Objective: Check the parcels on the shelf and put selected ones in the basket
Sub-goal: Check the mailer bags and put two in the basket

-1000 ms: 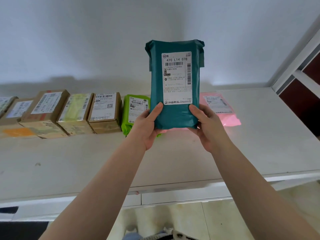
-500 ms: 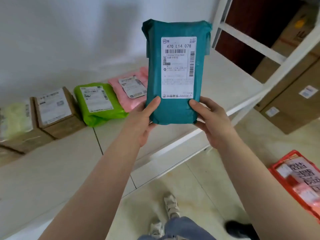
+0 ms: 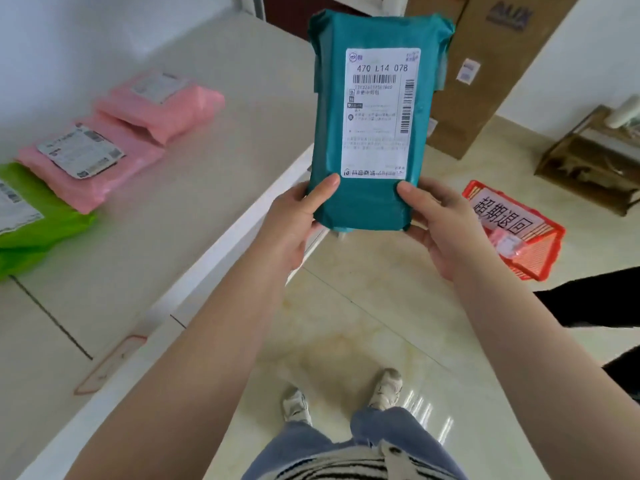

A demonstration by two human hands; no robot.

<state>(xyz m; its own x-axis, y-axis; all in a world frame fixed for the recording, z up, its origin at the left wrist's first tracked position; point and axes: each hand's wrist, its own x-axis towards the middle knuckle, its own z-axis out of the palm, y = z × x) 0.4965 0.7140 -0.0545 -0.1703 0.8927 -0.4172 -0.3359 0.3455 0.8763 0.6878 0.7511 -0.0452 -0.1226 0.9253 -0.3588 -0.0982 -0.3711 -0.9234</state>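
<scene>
Teal parcel (image 3: 367, 133): upright, label facing camera, held in the air beyond the shelf (image 3: 214, 174) edge, above the floor.
Left hand (image 3: 294, 220): grip closed on parcel's lower left corner, thumb across front.
Right hand (image 3: 440, 223): grip closed on lower right corner.
Red basket (image 3: 533, 251): on floor, right of the hands, apart from parcel.
Shelf: two pink parcels (image 3: 114, 143), one green parcel (image 3: 38, 223).

Both bare forearms reach forward and upward. The left hand (image 3: 294, 223) and right hand (image 3: 440, 223) grip something between them, thumbs in front, remaining fingers apparently curled behind, hidden.
</scene>
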